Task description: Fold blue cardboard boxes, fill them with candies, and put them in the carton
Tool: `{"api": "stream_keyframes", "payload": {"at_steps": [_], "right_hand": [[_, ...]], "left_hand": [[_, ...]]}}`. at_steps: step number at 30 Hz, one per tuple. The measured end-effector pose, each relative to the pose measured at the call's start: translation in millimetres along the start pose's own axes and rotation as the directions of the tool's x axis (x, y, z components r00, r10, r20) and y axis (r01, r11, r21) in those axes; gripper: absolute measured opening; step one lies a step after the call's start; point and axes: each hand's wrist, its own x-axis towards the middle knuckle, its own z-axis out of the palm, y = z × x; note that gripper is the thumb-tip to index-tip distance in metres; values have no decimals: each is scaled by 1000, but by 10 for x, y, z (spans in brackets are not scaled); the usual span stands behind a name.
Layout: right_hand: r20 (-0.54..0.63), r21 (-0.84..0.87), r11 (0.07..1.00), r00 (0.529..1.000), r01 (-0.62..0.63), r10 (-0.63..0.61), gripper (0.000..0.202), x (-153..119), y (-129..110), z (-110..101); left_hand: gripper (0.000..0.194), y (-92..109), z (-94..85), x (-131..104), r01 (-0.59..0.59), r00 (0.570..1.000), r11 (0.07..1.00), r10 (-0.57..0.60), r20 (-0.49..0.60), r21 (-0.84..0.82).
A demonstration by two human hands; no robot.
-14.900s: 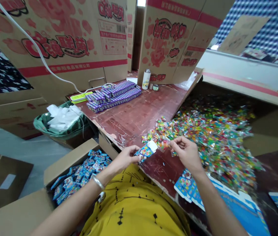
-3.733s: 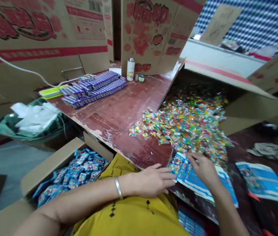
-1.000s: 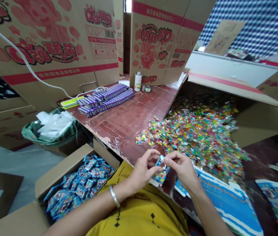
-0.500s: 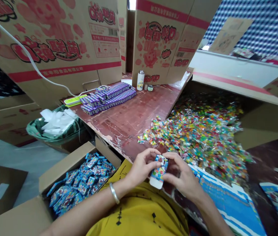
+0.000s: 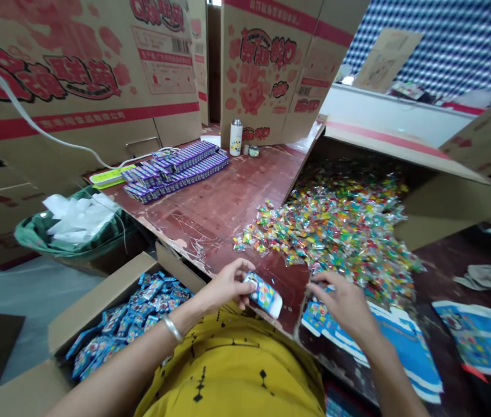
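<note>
My left hand (image 5: 231,285) pinches one end of a small blue printed box (image 5: 265,294), whose white flap sticks out at the lower right. Over the near edge of the candy pile, my right hand (image 5: 336,298) has its thumb and fingers apart, with nothing visible between them. Below and beside it lie flat blue carton blanks (image 5: 406,341), fanned out on the table. Small clear packets of colourful candy (image 5: 341,226) spill from a tipped cardboard box onto the red-brown table (image 5: 236,202).
Filled blue packs lie in an open carton (image 5: 97,295) at lower left. Purple boxes (image 5: 175,171) stand in rows at the back left, near a white bottle (image 5: 236,138). A green-lined bin (image 5: 32,231) holds white paper. More blue blanks (image 5: 480,336) lie far right.
My right hand has let go of the small box and moved right, towards the blanks. My left hand has carried the box left and tilted it. The whole view has shifted.
</note>
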Motion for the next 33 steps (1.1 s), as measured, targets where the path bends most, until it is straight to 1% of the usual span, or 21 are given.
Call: {"api": "stream_keyframes", "payload": {"at_steps": [1,2,4,7,9,10,12,13,14,15,16,17,18,20,22,23,25,27,29,31,33], "right_hand": [[-68,-96,994,997,-48,42,22,22,151,-36],[-102,-173,982,993,-80,63,23,48,282,-56],[-115,-306,949,993,-71,38,21,115,464,-37],[-97,-488,873,993,9,-64,19,220,546,86],[-107,-555,832,990,18,-93,15,268,531,151],[-129,-557,830,988,2,-89,13,283,518,160],[-209,-474,878,977,-63,-43,14,296,484,120],[-262,-368,924,965,-102,2,15,297,456,77],[-312,-211,968,948,-135,64,15,296,414,26],[-347,-17,989,928,-149,133,16,293,354,-26],[-363,187,973,910,-138,199,19,290,273,-73],[-359,368,923,899,-111,251,21,286,170,-108],[-348,509,858,893,-74,284,23,282,50,-128],[-329,654,757,902,5,278,21,274,-212,-116],[-331,700,710,916,77,227,17,268,-441,-53],[-334,694,713,922,101,195,15,267,-526,-13],[-337,632,765,933,125,126,12,266,-622,54],[-297,526,841,954,125,44,12,266,-642,76],[-222,429,893,974,136,-41,14,260,-627,48],[-154,386,910,983,154,-101,17,243,-612,-5],[-122,432,892,989,133,-89,18,210,-607,-36]], "left_hand": [[50,-2,-11,-12,23,1000,999,-23,4,-45],[53,-1,-12,-20,35,999,996,-34,10,-85],[54,4,14,-20,43,999,987,-39,32,-155],[42,-16,96,19,34,998,976,-23,51,-214],[32,-54,156,55,28,999,979,-22,32,-204],[28,-78,182,72,26,1000,982,-22,19,-189],[25,-128,228,103,17,1000,986,-19,-9,-165],[28,-150,250,119,8,1000,987,-11,-17,-159],[31,-169,274,135,-5,1000,988,2,-20,-155],[35,-184,301,153,-19,1000,988,17,-13,-152],[38,-194,333,171,-30,1000,988,31,3,-151],[41,-198,370,190,-41,999,988,45,23,-147],[43,-196,412,208,-54,997,989,61,43,-139],[42,-177,499,235,-85,993,988,95,70,-128],[39,-139,574,242,-125,988,983,136,78,-135],[38,-117,601,238,-144,984,979,157,80,-145],[38,-75,629,218,-176,979,970,190,74,-166],[36,-47,627,194,-204,975,963,215,47,-173],[32,-38,615,172,-225,973,959,230,9,-172],[29,-33,609,151,-250,968,952,251,-18,-179],[34,-11,618,122,-294,956,936,289,-55,-194]]}}
